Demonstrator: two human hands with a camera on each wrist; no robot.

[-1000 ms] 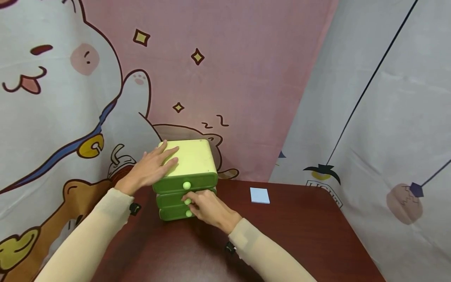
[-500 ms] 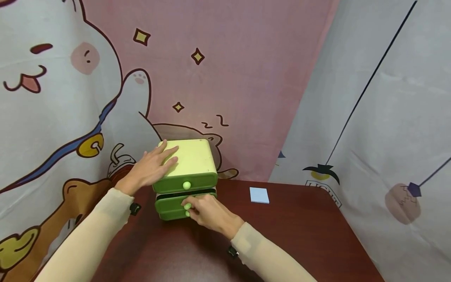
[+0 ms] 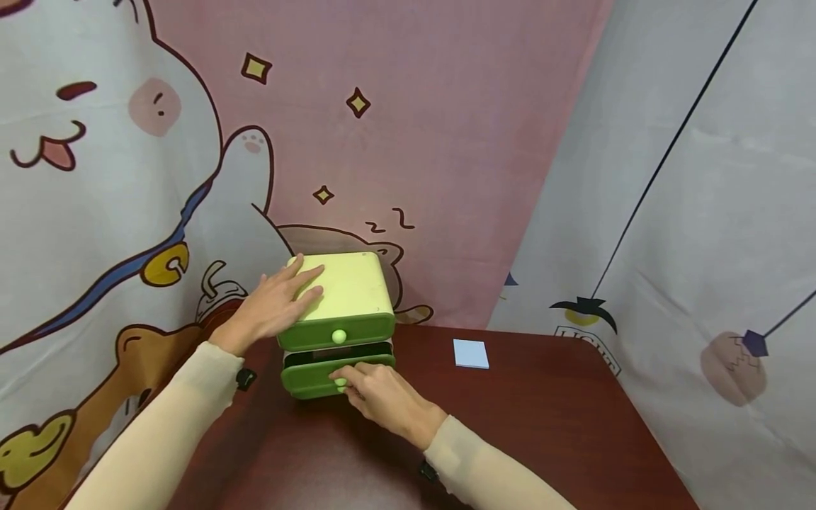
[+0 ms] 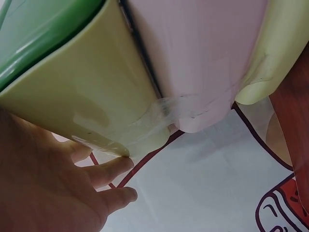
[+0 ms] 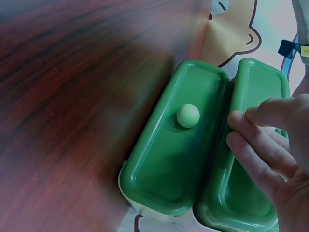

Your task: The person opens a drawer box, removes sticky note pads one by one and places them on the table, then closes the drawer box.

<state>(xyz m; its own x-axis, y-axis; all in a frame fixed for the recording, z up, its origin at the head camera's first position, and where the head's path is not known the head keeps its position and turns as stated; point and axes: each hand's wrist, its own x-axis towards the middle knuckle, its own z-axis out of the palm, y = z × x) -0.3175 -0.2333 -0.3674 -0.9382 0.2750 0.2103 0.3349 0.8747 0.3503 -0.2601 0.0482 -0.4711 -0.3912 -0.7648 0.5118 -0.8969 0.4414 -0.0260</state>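
A small drawer cabinet with a pale yellow top (image 3: 347, 283) and green fronts stands on the table in the head view. My left hand (image 3: 270, 304) rests on its top left side, fingers spread. The left wrist view has these fingers along the yellow casing (image 4: 96, 92), beside a pink section (image 4: 198, 58). With the fingers of my right hand (image 3: 392, 404) I pinch the round light-green knob (image 3: 341, 382) of the middle drawer (image 3: 306, 380), which stands pulled out with a dark gap above it. In the right wrist view, the bottom drawer (image 5: 164, 159) shows its own knob (image 5: 188, 116).
A light blue square pad (image 3: 471, 353) lies on the dark red-brown table (image 3: 548, 411), right of the cabinet. Cartoon-printed cloth (image 3: 446, 142) hangs close behind and at both sides.
My right hand has drawn the middle drawer out toward me, widening the gap under the top drawer and covering the bottom drawer in the head view. The left hand has stayed on the cabinet.
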